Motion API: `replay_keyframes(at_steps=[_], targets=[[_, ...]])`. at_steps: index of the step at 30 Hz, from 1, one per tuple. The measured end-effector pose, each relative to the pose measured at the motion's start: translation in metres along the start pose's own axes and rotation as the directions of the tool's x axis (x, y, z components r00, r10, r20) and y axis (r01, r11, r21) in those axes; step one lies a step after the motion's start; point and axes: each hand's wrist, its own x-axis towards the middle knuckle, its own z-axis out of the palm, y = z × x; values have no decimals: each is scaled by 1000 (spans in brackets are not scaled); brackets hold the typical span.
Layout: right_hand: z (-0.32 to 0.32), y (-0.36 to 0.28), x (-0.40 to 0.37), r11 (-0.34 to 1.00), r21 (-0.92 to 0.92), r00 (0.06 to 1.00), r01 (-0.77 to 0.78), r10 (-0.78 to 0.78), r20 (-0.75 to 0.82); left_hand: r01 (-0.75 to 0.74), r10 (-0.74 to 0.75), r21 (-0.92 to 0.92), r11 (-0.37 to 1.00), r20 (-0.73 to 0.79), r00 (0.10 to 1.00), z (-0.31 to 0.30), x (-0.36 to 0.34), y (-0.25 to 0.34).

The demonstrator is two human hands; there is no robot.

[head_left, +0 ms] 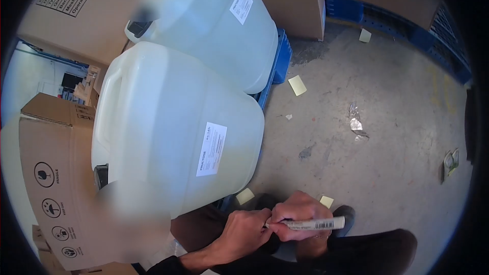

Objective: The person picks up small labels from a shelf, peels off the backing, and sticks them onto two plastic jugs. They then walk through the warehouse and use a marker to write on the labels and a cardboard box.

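Concrete floor (pixel 402 132); hands (pixel 298 211) hold marker (pixel 323 223).

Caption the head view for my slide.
Bare left hand and right hand meet at a white barcoded tube near large translucent plastic containers.

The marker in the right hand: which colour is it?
The marker is off-white with dark print; see head view.

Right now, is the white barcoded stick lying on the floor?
No, the right hand grips the white barcoded stick, with the left hand at its other end.
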Motion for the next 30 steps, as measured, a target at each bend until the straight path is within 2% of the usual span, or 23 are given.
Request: replay_keyframes(at_steps=[1,2,3,4,5,6,7,8,9,10,12,13,15,16,18,20,22,23,25,26,30], targets=[[-5,-1,6,999,11,996,41,-41,76,37,-38,-26,999,-30,999,-2,-2,-2],[-9,0,-3,975,2,952,224,-218,-214,72,-74,-49,996,-58,996,-8,-3,-4],[-16,-3,-7,919,-64,796,388,-369,-479,210,-215,-94,973,-44,976,-22,-4,-7],[-27,-10,-13,898,163,803,409,-269,-531,347,-344,-247,905,58,937,-27,-13,-11],[-35,-20,-11,823,382,815,420,-157,-558,279,-265,-230,932,90,960,-25,-17,-8],[-34,-17,-1,821,376,808,429,-163,-566,212,-189,-213,954,125,974,-27,-21,-1],[-27,-8,16,857,380,748,349,-10,-664,136,-100,-246,960,153,983,-35,-23,8],[-20,5,30,879,392,652,272,131,-746,-131,163,-272,953,97,982,-51,-24,16],[-15,32,40,840,437,650,323,139,-747,-378,380,-243,894,-37,924,-71,-30,23],[-9,54,48,796,481,648,368,151,-746,-599,581,-137,789,-151,800,-94,-34,13],[3,60,70,848,461,630,261,212,-747,-713,576,-74,697,-533,619,-141,-87,-46],[11,65,81,842,462,617,278,213,-758,-605,507,173,777,-742,439,-136,-56,-1],[21,74,100,816,451,602,362,165,-781,-239,511,460,855,-825,241,-168,-42,6],[20,74,103,812,441,586,382,156,-795,-257,528,470,844,-813,245,-175,-42,4],[18,75,107,856,479,654,192,252,-713,-339,381,276,899,-875,298,-180,-44,1],[19,80,103,859,468,655,209,233,-719,-288,338,254,923,-893,298,-173,-30,-11],[21,83,106,859,462,654,222,220,-724,-257,170,104,961,-953,249,-165,-23,-6],[24,81,110,862,454,631,226,226,-743,-145,302,271,952,-909,288,-171,-22,-19],[24,81,115,868,441,612,226,226,-758,-204,282,227,952,-910,303,-170,-23,-19],[24,82,118,880,422,627,217,206,-751,-258,267,187,948,-909,322,-169,-23,-18],[27,93,113,921,354,680,163,156,-717,-304,300,194,933,-886,355,-168,-23,-14]])
